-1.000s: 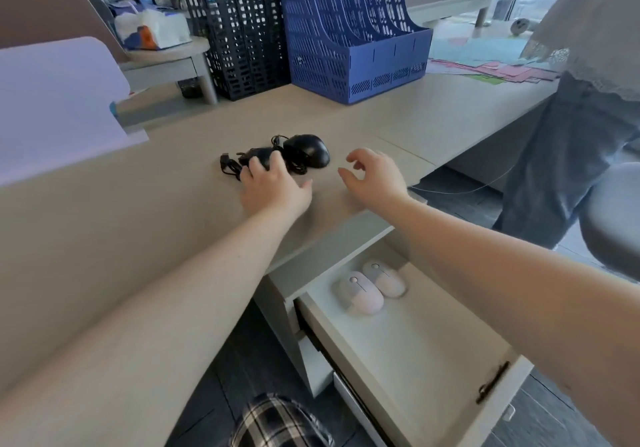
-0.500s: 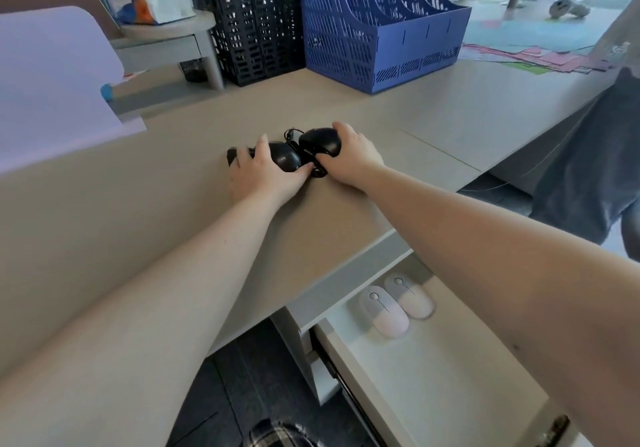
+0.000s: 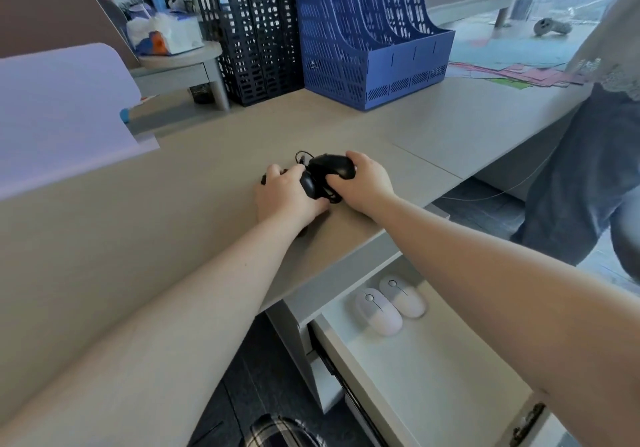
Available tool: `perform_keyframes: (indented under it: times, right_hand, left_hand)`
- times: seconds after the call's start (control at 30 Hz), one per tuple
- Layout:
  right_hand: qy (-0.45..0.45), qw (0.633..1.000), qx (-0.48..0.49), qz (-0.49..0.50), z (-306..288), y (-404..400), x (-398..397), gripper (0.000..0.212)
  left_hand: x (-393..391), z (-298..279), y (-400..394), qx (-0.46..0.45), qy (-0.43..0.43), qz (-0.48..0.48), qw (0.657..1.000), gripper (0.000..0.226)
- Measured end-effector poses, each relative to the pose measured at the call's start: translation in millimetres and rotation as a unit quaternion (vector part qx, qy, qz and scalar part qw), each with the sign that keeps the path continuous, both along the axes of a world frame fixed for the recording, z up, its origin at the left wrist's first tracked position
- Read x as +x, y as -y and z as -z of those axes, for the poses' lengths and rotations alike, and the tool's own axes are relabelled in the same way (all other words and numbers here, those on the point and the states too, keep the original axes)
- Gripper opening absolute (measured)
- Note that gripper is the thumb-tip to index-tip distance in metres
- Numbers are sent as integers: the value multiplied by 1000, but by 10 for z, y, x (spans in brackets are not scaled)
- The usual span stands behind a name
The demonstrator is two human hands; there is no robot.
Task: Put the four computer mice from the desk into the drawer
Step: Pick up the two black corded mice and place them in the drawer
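Two of the four mice are already put away: a pair of pale mice lies side by side, touching or nearly so, at the back of the open drawer, just under the front edge of the tabletop. The other two are black, corded mice, both on the tabletop near that edge and now under the person's hands. The right hand is curled over the right black mouse, its grip closed on the body with fingers over the far side and thumb at the near side; the mouse looks slightly tilted, though whether it is clear of the surface cannot be told. The left hand covers most of the left black mouse, fingers wrapped over it so that only a dark edge shows between the two hands; its grip appears pressed around the mouse. A loop of black cable sticks out behind the hands, and more cord is bunched between the two mice, so the leads may be tangled together. Judged from this, the task is about halfway done: what is left is to lift both black mice with their cords, carry them down over the tabletop edge and set them in the free part of the drawer in front of the pale pair. Trailing cords could snag on the tabletop edge or hang over the drawer front.
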State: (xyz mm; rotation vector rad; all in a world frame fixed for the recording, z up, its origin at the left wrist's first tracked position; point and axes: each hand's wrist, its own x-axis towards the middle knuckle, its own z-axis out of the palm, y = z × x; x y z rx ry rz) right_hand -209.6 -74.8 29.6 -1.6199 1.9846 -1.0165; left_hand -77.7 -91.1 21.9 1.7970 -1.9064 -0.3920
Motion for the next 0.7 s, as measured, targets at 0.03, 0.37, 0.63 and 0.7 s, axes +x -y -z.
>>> perform_keyframes:
  times: [0.03, 0.37, 0.63, 0.7]
  right_hand:
    - [17, 1000, 0, 0, -20, -108, -24, 51]
    - [86, 995, -30, 36, -15, -1212, -509, 40]
    - [151, 986, -21, 72, 255, -1919, -859, 53]
    - [159, 985, -8, 73, 363, -2030, -955, 54]
  left_hand:
    - [-36, 6, -109, -9, -10, 2, 1000, 45]
    - [-413, -8, -1212, -40, -45, 25, 998, 45]
    - [-722, 197, -1968, -54, -20, 85, 995, 66]
    - [-792, 334, -2105, -38, -27, 97, 994, 68]
